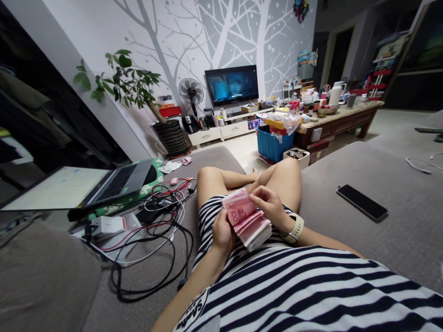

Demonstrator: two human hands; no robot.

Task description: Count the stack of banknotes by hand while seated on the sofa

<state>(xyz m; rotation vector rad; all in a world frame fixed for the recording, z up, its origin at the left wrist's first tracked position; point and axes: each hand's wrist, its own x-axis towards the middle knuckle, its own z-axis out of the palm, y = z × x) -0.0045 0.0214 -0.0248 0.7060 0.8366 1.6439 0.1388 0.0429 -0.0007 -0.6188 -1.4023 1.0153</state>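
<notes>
A thick stack of red banknotes [242,213] marked 100 is held over my lap, bent and fanned so that several layers show. My left hand [223,232] is closed around the stack's left side. At the upper right corner of the top note, my right hand [268,203] pinches the paper between thumb and fingers. A pale watch [294,229] is on my right wrist. Below the notes lies my black-and-white striped clothing [277,276].
On the sofa [346,170], a black phone [362,202] lies to the right. A laptop [117,182], tangled cables [169,216] and a power adapter [109,225] are at left. Ahead stand a blue bin [275,145] and a cluttered table [346,113].
</notes>
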